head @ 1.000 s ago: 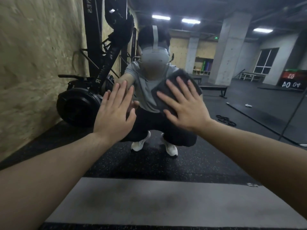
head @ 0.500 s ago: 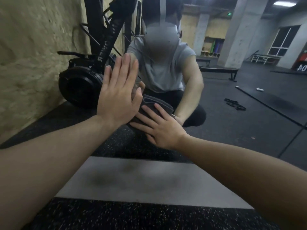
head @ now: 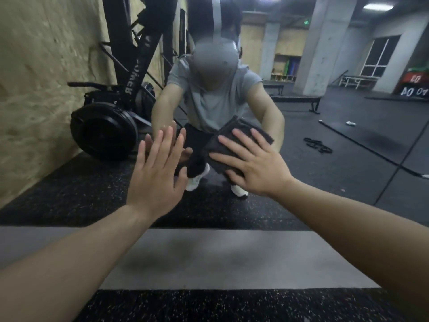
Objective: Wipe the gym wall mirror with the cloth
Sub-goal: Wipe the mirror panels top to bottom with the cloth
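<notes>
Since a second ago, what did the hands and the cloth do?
The right hand swept the dark cloth down and toward the left hand, then back out to the right, pressing it flat on the mirror the whole time. The left hand stayed flat against the glass. Nothing was let go.

black rowing machine [head: 104, 129] by osb wall [head: 41, 77]; grey floor strip [head: 232, 259]; speckled rubber flooring [head: 209, 307].

The cloth [head: 234, 145] is dark, napped fabric; the mirror [head: 348, 140] is smooth, glossy glass; the floor [head: 209, 305] is speckled, matt rubber.
</notes>
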The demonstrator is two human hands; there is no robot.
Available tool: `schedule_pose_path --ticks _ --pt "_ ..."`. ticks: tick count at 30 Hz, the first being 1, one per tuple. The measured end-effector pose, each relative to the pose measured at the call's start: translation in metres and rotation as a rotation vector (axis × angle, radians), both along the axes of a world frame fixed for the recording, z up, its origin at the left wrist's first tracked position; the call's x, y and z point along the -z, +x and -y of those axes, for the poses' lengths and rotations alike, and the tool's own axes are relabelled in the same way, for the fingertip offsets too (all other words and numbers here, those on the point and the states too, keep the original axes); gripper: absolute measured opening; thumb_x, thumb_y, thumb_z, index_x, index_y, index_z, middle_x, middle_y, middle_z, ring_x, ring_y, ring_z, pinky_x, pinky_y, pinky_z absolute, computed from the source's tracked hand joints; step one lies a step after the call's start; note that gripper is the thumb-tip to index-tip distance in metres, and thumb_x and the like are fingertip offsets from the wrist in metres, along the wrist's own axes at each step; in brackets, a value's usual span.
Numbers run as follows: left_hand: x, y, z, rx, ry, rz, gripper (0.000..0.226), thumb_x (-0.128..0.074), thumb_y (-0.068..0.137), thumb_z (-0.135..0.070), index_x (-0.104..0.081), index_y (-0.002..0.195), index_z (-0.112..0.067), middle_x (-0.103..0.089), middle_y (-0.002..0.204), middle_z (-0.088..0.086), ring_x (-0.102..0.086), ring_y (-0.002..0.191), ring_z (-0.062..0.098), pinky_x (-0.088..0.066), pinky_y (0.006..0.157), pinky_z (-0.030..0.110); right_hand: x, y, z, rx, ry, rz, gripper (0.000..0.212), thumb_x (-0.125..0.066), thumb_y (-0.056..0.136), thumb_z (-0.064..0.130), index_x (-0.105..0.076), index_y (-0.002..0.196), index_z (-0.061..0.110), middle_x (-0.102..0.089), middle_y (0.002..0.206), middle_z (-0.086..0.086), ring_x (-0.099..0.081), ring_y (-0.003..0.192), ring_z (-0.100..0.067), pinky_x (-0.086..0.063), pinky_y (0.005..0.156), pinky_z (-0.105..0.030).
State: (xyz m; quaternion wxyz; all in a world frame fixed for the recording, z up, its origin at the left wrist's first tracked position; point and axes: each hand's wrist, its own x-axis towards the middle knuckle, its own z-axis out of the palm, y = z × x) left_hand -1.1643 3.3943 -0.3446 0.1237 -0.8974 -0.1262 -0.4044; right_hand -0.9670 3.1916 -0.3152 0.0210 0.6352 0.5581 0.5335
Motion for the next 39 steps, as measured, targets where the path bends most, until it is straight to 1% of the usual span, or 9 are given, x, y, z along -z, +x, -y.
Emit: schedule_pose_path --ticks 4,8,13,16,20,23,29,32,39 --pt "-0.026 0.025 0.026 0.061 0.069 0.011 0.071 -0.030 0.102 -0.039 -0.014 0.164 -0.009 0.000 0.172 0.011 -0.001 0.159 0.027 -0.011 0.127 0.056 -0.012 0.029 0.040 0.092 0.163 -0.027 0.053 -0.046 0.104 0.046 -0.036 0.157 0.041 -0.025 0.167 0.000 -0.023 0.155 -0.033 -0.011 0.127 -0.052" --pt "-0.039 0.054 0.056 0.114 0.077 -0.013 0.071 -0.029 0.101 -0.042 -0.019 0.164 -0.010 -0.004 0.173 0.010 -0.001 0.159 0.026 -0.002 0.128 0.051 0.005 0.048 0.072 0.165 0.421 -0.190 0.055 -0.046 0.104 0.043 -0.035 0.157 0.036 -0.030 0.166 -0.010 -0.019 0.154 -0.039 -0.005 0.128 -0.055" --pt "-0.046 0.067 0.071 0.140 0.112 -0.020 0.071 -0.029 0.100 -0.043 -0.022 0.163 -0.012 -0.005 0.173 0.009 -0.001 0.159 0.025 -0.001 0.128 0.053 0.026 0.036 0.046 0.203 0.672 -0.379 0.057 -0.044 0.102 0.039 -0.034 0.158 0.031 -0.028 0.164 -0.021 -0.016 0.151 -0.049 -0.003 0.125 -0.062" --pt "-0.045 0.072 0.078 0.123 0.126 -0.007 0.072 -0.031 0.099 -0.043 -0.022 0.163 -0.014 -0.006 0.173 0.009 -0.001 0.159 0.029 -0.002 0.127 0.056 0.042 0.022 0.031 0.175 0.552 -0.381 0.059 -0.046 0.102 0.043 -0.030 0.158 0.034 -0.019 0.167 -0.014 -0.013 0.152 -0.047 -0.001 0.124 -0.065" --pt "-0.041 0.085 0.097 0.136 0.178 0.003 0.070 -0.034 0.099 -0.041 -0.026 0.162 -0.011 -0.010 0.172 0.012 -0.006 0.159 0.032 -0.006 0.127 0.057 0.039 0.031 0.058 0.092 0.350 -0.259 0.055 -0.053 0.102 0.043 -0.040 0.155 0.039 -0.026 0.167 -0.004 -0.020 0.153 -0.038 -0.004 0.127 -0.057" --pt "-0.041 0.103 0.124 0.200 0.234 -0.002 0.069 -0.038 0.098 -0.040 -0.030 0.161 -0.010 -0.014 0.171 0.013 -0.010 0.158 0.031 -0.009 0.126 0.058 0.036 0.052 0.092 0.081 0.289 -0.213 0.053 -0.050 0.103 0.044 -0.038 0.154 0.041 -0.032 0.165 -0.001 -0.025 0.153 -0.034 -0.008 0.127 -0.051" --pt "-0.040 0.139 0.175 0.273 0.311 -0.045 0.066 -0.041 0.098 -0.038 -0.036 0.158 -0.011 -0.020 0.170 0.013 -0.016 0.157 0.031 -0.015 0.124 0.062 0.049 0.100 0.164 0.209 0.437 -0.318 0.058 -0.049 0.100 0.044 -0.033 0.156 0.040 -0.023 0.167 -0.004 -0.018 0.154 -0.040 -0.003 0.127 -0.055" --pt "-0.037 0.150 0.190 0.267 0.345 -0.084 0.066 -0.039 0.099 -0.039 -0.037 0.158 -0.011 -0.021 0.169 0.013 -0.017 0.157 0.032 -0.016 0.123 0.062 0.056 0.121 0.198 0.298 0.547 -0.391 0.061 -0.047 0.099 0.043 -0.032 0.158 0.036 -0.025 0.168 -0.013 -0.015 0.154 -0.042 -0.005 0.126 -0.059" --pt "-0.028 0.157 0.198 0.265 0.363 -0.106 0.065 -0.036 0.099 -0.042 -0.039 0.158 -0.013 -0.020 0.170 0.012 -0.015 0.158 0.032 -0.014 0.123 0.064 0.087 0.134 0.222 0.414 0.942 -0.775 0.062 -0.030 0.106 0.042 -0.022 0.163 0.021 -0.010 0.169 -0.023 -0.004 0.155 -0.048 -0.003 0.125 -0.063"
